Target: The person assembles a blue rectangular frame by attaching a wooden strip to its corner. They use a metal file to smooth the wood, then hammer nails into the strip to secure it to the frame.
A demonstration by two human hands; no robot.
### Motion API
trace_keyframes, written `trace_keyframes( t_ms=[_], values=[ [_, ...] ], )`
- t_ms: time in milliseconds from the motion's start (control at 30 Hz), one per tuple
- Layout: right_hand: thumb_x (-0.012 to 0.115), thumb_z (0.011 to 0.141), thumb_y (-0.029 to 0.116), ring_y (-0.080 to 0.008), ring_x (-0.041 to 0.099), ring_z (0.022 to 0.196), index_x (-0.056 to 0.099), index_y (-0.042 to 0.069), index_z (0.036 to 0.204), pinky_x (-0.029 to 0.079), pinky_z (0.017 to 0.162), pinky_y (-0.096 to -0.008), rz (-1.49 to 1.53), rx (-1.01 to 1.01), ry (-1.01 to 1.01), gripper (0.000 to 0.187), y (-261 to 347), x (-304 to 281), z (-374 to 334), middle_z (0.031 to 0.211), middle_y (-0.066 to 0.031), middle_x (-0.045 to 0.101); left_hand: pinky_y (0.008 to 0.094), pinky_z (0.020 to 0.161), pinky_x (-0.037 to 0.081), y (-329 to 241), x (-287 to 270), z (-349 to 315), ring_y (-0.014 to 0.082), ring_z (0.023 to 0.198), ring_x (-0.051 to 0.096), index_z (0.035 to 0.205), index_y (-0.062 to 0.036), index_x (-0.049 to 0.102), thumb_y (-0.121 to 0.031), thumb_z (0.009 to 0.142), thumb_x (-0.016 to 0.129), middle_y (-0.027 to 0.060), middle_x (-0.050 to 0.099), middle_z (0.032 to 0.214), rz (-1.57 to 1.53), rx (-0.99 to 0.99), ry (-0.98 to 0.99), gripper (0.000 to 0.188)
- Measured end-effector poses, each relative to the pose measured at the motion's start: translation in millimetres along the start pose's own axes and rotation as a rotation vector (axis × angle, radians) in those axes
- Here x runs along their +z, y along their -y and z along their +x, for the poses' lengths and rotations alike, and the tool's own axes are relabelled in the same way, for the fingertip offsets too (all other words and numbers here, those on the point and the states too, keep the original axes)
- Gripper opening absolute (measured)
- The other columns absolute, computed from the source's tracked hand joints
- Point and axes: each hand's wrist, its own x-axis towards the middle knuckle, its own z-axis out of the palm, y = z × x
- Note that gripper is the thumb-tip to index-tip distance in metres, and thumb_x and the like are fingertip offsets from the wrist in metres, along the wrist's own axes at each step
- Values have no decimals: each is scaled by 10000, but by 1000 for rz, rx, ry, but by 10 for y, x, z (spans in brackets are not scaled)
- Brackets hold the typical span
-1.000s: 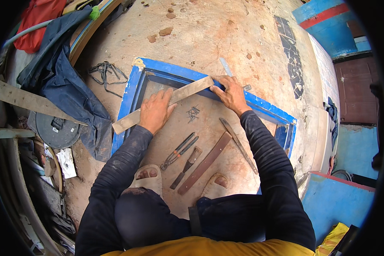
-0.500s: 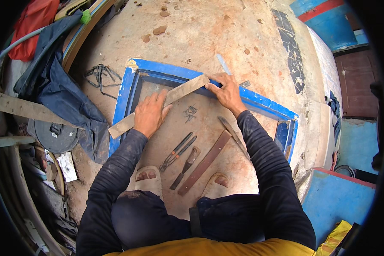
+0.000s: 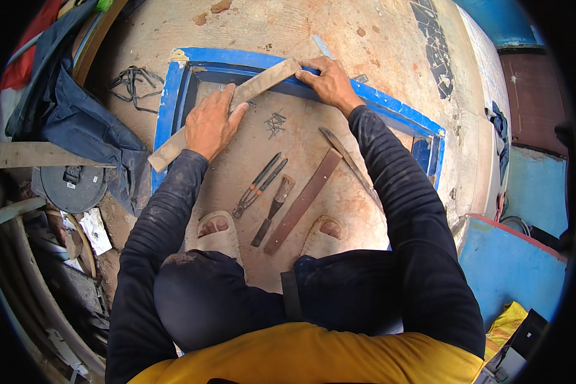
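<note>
A bare wooden strip (image 3: 265, 82) lies slantwise across the left corner of a blue wooden frame (image 3: 227, 59) with chipped paint on the ground. My left hand (image 3: 212, 123) is closed over the strip's middle, the fingers across it and the thumb out to the right. At the strip's far end, my right hand (image 3: 331, 83) pinches the tip between thumb and forefinger, beside the frame's far rail. Inside the frame is a small heap of nails (image 3: 275, 123). Nearer to me are pincers (image 3: 260, 185) with dark handles, a chisel (image 3: 274, 210) with a worn wooden handle and a reddish-brown strip (image 3: 303, 201).
A long dark blade-like tool (image 3: 349, 163) lies by my right forearm. Beyond the far rail are a light-blue ruler-like piece (image 3: 321, 46) and a small dark block (image 3: 361, 78). Black straps (image 3: 134, 86), a dark blue cloth (image 3: 64, 102) and clutter fill the left; a blue panel (image 3: 509, 269) stands right.
The whole view has shifted, so the frame, tools and both hands appear higher in the picture. Both hands keep their places on the wooden strip, which stays across the frame's corner.
</note>
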Motion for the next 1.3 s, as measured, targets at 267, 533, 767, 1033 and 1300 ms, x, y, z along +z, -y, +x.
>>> trace_keyframes(
  t_ms=[267,533,767,1033,1300],
  values=[
    [682,1036,386,-416,626,1348,610,133,1542,488,1147,-462,-3,5,191,570,79,-346,-114,1476,-235,647,467,918,582,4,-10,-9,336,1056,733,1463,-74,636,-526,1058,621,146,742,1184,-24,-24,23,606],
    [661,1035,430,-447,607,1289,706,176,1436,482,1114,-501,-68,-68,-44,477,148,-52,-33,1358,-256,656,463,961,551,11,37,-6,336,1092,711,1530,-85,578,-522,1076,595,157,726,1202,-12,-10,51,630],
    [720,974,400,-380,658,1191,729,183,1399,500,1085,-480,29,41,-57,478,153,79,83,1286,-229,708,479,975,526,33,79,-91,318,1140,694,1532,-95,557,-519,1088,562,138,695,1270,49,15,-21,614],
    [743,968,339,-355,709,1211,750,94,1368,540,1063,-419,205,89,100,469,81,10,207,1313,-259,723,474,985,524,56,147,-102,280,1155,672,1504,-75,572,-522,1088,548,110,677,1223,4,4,-58,612],
    [705,1013,380,-462,646,1245,673,62,1437,518,1092,-464,-150,-115,119,531,352,-274,-9,1332,-285,695,510,1013,511,69,74,-61,337,1168,688,1425,-109,618,-521,1077,551,122,691,1227,-122,-24,-54,543]
  ],
)
